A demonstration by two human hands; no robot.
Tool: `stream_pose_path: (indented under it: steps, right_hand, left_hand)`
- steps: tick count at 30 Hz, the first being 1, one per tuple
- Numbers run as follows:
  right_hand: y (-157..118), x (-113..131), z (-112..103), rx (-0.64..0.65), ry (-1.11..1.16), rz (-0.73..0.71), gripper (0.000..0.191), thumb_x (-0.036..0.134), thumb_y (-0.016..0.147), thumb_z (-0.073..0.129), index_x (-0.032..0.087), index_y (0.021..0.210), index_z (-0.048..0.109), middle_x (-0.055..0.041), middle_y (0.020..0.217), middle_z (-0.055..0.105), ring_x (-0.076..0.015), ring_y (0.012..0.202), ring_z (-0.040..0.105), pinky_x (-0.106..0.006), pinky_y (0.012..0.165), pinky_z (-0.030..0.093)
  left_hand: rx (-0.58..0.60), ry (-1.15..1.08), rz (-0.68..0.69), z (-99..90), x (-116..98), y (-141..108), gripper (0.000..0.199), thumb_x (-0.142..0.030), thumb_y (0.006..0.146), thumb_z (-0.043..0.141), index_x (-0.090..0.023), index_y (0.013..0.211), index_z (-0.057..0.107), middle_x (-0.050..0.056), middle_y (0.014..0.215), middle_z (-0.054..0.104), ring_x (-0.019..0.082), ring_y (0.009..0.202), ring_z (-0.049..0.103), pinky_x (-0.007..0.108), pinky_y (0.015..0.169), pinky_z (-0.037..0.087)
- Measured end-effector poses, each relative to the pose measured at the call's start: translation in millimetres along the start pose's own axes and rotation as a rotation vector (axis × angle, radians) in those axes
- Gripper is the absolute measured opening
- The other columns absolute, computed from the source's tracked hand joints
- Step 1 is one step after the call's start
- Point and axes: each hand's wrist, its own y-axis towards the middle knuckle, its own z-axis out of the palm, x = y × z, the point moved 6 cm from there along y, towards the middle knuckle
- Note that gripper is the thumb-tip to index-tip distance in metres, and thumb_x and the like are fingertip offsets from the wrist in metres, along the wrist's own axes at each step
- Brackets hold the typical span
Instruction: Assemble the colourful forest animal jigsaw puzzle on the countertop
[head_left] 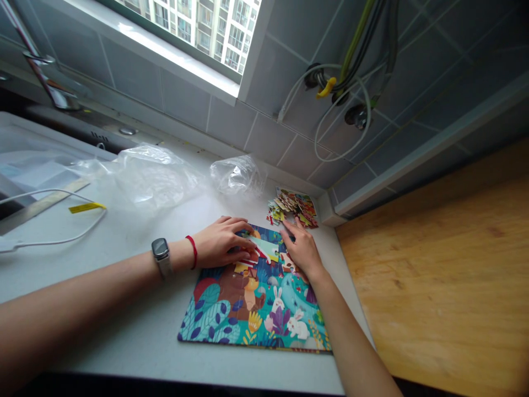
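A colourful jigsaw puzzle (268, 309) with rabbits, a squirrel-like animal and plants lies on the white counter, its lower part assembled. My left hand (227, 241) rests over its upper left, fingers spread, beside red and yellow pieces (249, 258). Between my hands a pale area shows near the puzzle's top. My right hand (303, 248) is at the upper right edge, its fingers apart and reaching to a heap of loose pieces (289, 204). A small picture sheet (308, 205) lies partly under that heap. No piece is visible gripped in either hand.
Clear plastic bags (152, 176) and a crumpled one (237, 173) lie behind the puzzle. A white cable with a yellow tag (85, 208) is at the left, near a sink and faucet (53, 88). A wooden surface (442, 264) borders the right; cables hang on the tiled wall.
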Motion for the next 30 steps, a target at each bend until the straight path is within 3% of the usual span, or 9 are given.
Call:
stream_pose_path:
  steps: [6, 12, 14, 17, 20, 23, 26, 28, 30]
  right_hand:
    - [1, -4, 6, 0.065, 0.021, -0.016, 0.052, 0.045, 0.101, 0.055, 0.023, 0.147, 0.064, -0.0095, 0.157, 0.056, -0.0322, 0.155, 0.041, -0.056, 0.128, 0.032]
    - [0, -4, 3, 0.003, 0.03, -0.008, 0.044, 0.041, 0.101, 0.055, 0.024, 0.138, 0.071, -0.0092, 0.146, 0.067, -0.0338, 0.153, 0.043, -0.057, 0.125, 0.036]
    - [0, 1, -4, -0.029, 0.027, -0.032, 0.039, 0.039, 0.099, 0.058, 0.022, 0.13, 0.076, -0.0109, 0.137, 0.073, -0.0341, 0.144, 0.055, -0.055, 0.121, 0.042]
    - [-2, 3, -17, -0.133, 0.028, -0.049, 0.029, 0.039, 0.095, 0.064, 0.021, 0.11, 0.08, -0.0127, 0.117, 0.079, -0.0311, 0.113, 0.073, -0.047, 0.105, 0.055]
    - [-4, -1, -28, -0.265, 0.05, -0.025, 0.02, 0.038, 0.09, 0.067, 0.02, 0.092, 0.077, -0.0114, 0.099, 0.077, -0.0281, 0.093, 0.074, -0.042, 0.088, 0.06]
    - [-5, -8, -30, -0.301, 0.132, 0.021, 0.018, 0.035, 0.089, 0.066, 0.02, 0.084, 0.073, -0.0093, 0.089, 0.075, -0.0255, 0.083, 0.073, -0.039, 0.08, 0.06]
    - [-6, -12, -29, -0.287, 0.173, 0.042, 0.02, 0.034, 0.086, 0.069, 0.02, 0.098, 0.075, -0.0092, 0.093, 0.075, -0.025, 0.083, 0.072, -0.039, 0.079, 0.061]
    - [-6, -8, -26, -0.244, 0.159, -0.015, 0.033, 0.03, 0.087, 0.068, 0.022, 0.118, 0.075, -0.0104, 0.108, 0.074, -0.0258, 0.094, 0.072, -0.042, 0.088, 0.061]
    - [-6, -2, -21, -0.17, 0.151, -0.105, 0.035, 0.026, 0.089, 0.065, 0.027, 0.122, 0.076, -0.0101, 0.122, 0.072, -0.0263, 0.107, 0.071, -0.044, 0.099, 0.057]
  left_hand:
    - [-0.064, -0.018, 0.021, -3.3, -1, 1, 0.031, -0.043, 0.106, 0.056, -0.027, 0.124, 0.075, 0.01, 0.126, 0.072, 0.03, 0.123, 0.063, 0.046, 0.106, 0.05]
    - [-0.109, -0.058, 0.048, -8.0, -1, 3, 0.027, -0.038, 0.107, 0.056, -0.023, 0.113, 0.077, 0.01, 0.116, 0.074, 0.025, 0.112, 0.067, 0.041, 0.102, 0.052]
    - [-0.103, -0.063, 0.043, -7.9, 0, 3, 0.027, -0.038, 0.107, 0.056, -0.022, 0.112, 0.077, 0.01, 0.115, 0.074, 0.025, 0.111, 0.067, 0.041, 0.102, 0.052]
    - [-0.088, -0.065, 0.034, -7.6, 1, 3, 0.027, -0.037, 0.107, 0.056, -0.022, 0.112, 0.077, 0.009, 0.115, 0.074, 0.025, 0.111, 0.067, 0.04, 0.102, 0.052]
    - [-0.078, -0.063, 0.032, -8.1, 1, 2, 0.027, -0.038, 0.107, 0.055, -0.022, 0.11, 0.077, 0.009, 0.115, 0.074, 0.025, 0.11, 0.067, 0.041, 0.1, 0.052]
    - [-0.077, -0.064, 0.039, -8.4, 0, 2, 0.028, -0.038, 0.108, 0.054, -0.023, 0.108, 0.077, 0.009, 0.114, 0.074, 0.025, 0.109, 0.068, 0.041, 0.1, 0.052]
    - [-0.077, -0.067, 0.045, -7.8, 0, 2, 0.029, -0.038, 0.107, 0.054, -0.022, 0.108, 0.078, 0.009, 0.114, 0.074, 0.025, 0.109, 0.068, 0.041, 0.1, 0.052]
    - [-0.075, -0.065, 0.05, -7.3, 0, 2, 0.029, -0.039, 0.107, 0.054, -0.022, 0.107, 0.078, 0.009, 0.113, 0.074, 0.025, 0.108, 0.068, 0.04, 0.099, 0.052]
    - [-0.072, -0.062, 0.052, -7.0, 0, 3, 0.03, -0.039, 0.108, 0.053, -0.022, 0.106, 0.078, 0.01, 0.113, 0.074, 0.025, 0.107, 0.068, 0.04, 0.098, 0.053]
